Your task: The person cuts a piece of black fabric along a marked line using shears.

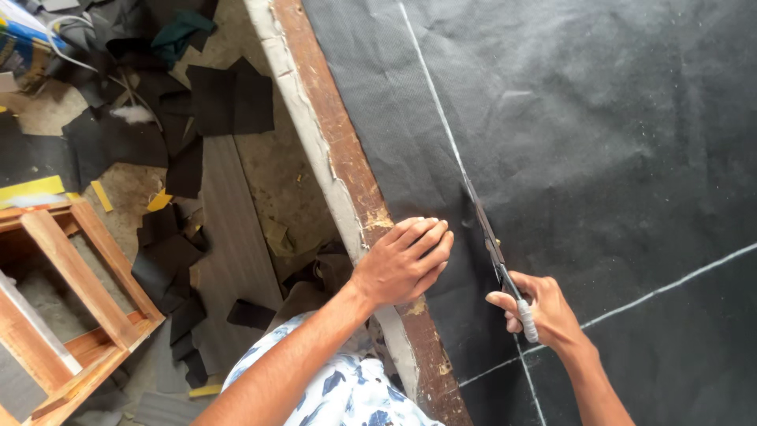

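Note:
A large sheet of black fabric (599, 134) lies spread over a table, marked with white chalk lines (432, 87). My right hand (544, 312) grips the handles of a pair of scissors (493, 244), whose blades lie along the long chalk line and point away from me. My left hand (404, 260) lies flat, fingers together, pressing the fabric down at the table's worn wooden edge (335, 134), just left of the blades. A second chalk line (670, 288) crosses toward the right.
Left of the table, the floor holds several black fabric scraps (229, 99), a grey plank (233, 244) and yellow bits. A wooden stool frame (75, 300) stands at the lower left. Cluttered bags and cords lie at the top left.

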